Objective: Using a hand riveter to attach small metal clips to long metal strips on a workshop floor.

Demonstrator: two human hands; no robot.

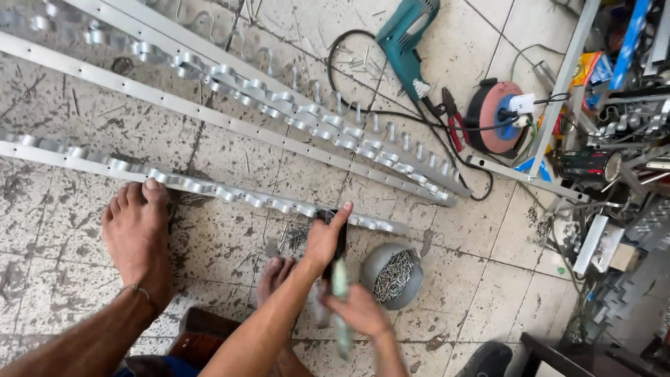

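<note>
Left hand (323, 241) grips a black-handled tool (340, 234) against the long scalloped aluminium strip (209, 188), which runs crosswise just beyond it; right hand (359, 312), nearer the body, clasps a blurred pale-green handle (340, 314), beside the grey bowl of rivets (392, 276)

- Tiled floor (230, 157), stained.
- Metal strips (209, 188) beyond the grip.
- Bowl of nails (393, 276) beside the grip.
- Drill (405, 38) and cable reel (497, 115) farther off.

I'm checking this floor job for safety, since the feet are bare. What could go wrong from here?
The bare foot presses on the metal strip near its edges, so a slip could cut it. The bowl of rivets beside the right hand could tip. The black cord could snag.
</note>
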